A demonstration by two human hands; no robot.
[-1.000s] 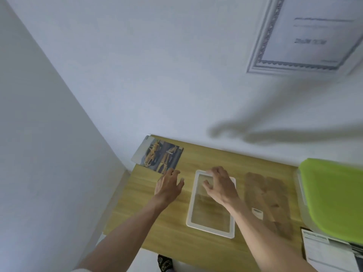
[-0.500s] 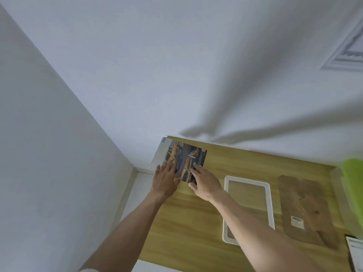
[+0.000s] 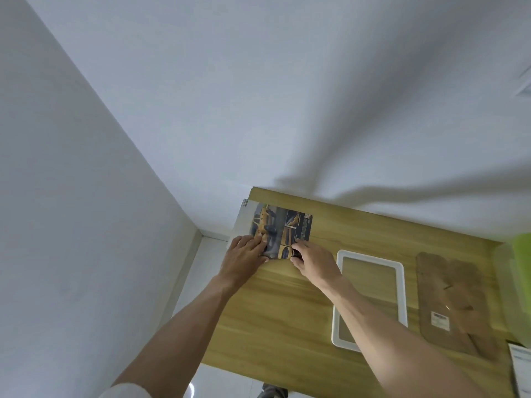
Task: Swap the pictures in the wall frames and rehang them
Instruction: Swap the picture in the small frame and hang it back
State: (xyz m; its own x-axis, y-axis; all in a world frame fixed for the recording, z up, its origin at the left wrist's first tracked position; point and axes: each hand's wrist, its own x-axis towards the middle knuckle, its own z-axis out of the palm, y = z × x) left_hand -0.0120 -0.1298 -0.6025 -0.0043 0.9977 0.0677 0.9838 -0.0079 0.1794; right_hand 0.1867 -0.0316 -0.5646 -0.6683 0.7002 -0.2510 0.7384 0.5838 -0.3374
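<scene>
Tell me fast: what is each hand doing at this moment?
Left hand: open, fingers flat, pressing on the car picture.
Right hand: pinching the picture's near right corner.

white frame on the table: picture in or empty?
Empty. The table's wood grain shows straight through the white frame; the car picture lies apart from it, under both hands.

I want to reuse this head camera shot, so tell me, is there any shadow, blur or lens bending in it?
Head view: long soft shadows fan over the white wall above the table; the wide lens bends the wall corner and table edges; the green bin at the right edge looks smeared; both hands and the car picture read fairly sharp.
</scene>
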